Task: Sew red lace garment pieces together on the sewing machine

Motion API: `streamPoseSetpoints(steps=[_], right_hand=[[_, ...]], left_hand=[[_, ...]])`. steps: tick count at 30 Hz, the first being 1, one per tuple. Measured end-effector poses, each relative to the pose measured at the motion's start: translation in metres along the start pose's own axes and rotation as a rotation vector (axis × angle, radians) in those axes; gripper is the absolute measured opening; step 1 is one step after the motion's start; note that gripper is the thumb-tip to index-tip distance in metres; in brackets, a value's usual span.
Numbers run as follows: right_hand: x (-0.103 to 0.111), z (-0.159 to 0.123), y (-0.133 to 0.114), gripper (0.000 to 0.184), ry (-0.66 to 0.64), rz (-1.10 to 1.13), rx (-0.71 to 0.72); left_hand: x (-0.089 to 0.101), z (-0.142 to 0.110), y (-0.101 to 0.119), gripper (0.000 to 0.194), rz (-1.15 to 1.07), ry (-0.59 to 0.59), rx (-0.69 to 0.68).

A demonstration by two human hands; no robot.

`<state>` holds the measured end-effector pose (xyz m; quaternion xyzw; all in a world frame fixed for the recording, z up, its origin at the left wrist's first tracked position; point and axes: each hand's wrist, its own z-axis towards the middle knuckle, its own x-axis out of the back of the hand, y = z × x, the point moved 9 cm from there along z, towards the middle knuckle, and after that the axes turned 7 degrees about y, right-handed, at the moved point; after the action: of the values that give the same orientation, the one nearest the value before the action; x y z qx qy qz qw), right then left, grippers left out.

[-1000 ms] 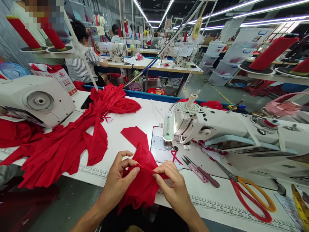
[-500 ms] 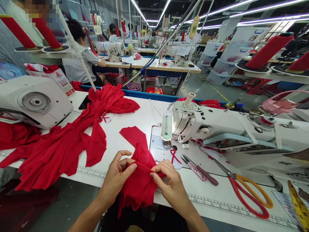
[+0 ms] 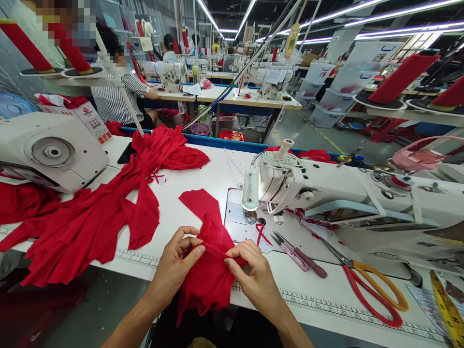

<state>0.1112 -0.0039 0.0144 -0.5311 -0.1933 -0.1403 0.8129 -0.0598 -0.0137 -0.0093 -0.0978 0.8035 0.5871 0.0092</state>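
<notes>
A piece of red fabric (image 3: 208,280) lies over the table's front edge, its upper end spread on the white top and its lower end hanging down. My left hand (image 3: 181,258) pinches a narrow fold of it between thumb and fingers. A short way to the right, my right hand (image 3: 250,273) pinches the same fold, so the edge runs fairly straight between them. Beyond my hands stands a white sewing machine (image 3: 293,183), its needle area (image 3: 250,216) just above and right of the fabric. Fingers hide parts of the fold.
A heap of red fabric pieces (image 3: 108,212) covers the left side. To the right lie thread snips (image 3: 299,256), large scissors (image 3: 377,290), a yellow tape measure (image 3: 447,309) and a red ribbon loop (image 3: 260,234). A second machine (image 3: 50,152) stands left. A seated person (image 3: 119,92) is beyond.
Almost nothing differs. Both hands keep their pinch on the red fabric, with only a very slight shift of the right fingers.
</notes>
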Motion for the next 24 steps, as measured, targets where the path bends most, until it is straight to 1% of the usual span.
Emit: streamPoseSetpoints(steps=[7, 13, 17, 19, 22, 24], right_hand=[[0.0, 0.001, -0.003, 0.013, 0.01, -0.019, 0.022], [-0.001, 0.0, -0.001, 0.013, 0.006, -0.015, 0.013], [-0.003, 0.0, 0.001, 0.013, 0.006, -0.013, 0.008], [-0.003, 0.0, 0.001, 0.013, 0.014, -0.014, 0.008], [-0.003, 0.0, 0.001, 0.013, 0.02, -0.019, 0.009], [-0.002, -0.001, 0.001, 0.013, 0.017, -0.025, 0.014]], left_hand=[[0.004, 0.002, -0.001, 0.034, 0.06, 0.011, -0.033], [0.005, 0.002, 0.004, 0.026, 0.15, 0.019, -0.107], [0.004, 0.0, 0.008, 0.021, 0.245, 0.017, -0.18], [0.005, -0.004, 0.014, 0.016, 0.344, 0.037, -0.264], [0.007, -0.014, 0.028, 0.009, 0.555, 0.136, -0.484], [0.007, -0.021, 0.032, 0.005, 0.665, 0.196, -0.609]])
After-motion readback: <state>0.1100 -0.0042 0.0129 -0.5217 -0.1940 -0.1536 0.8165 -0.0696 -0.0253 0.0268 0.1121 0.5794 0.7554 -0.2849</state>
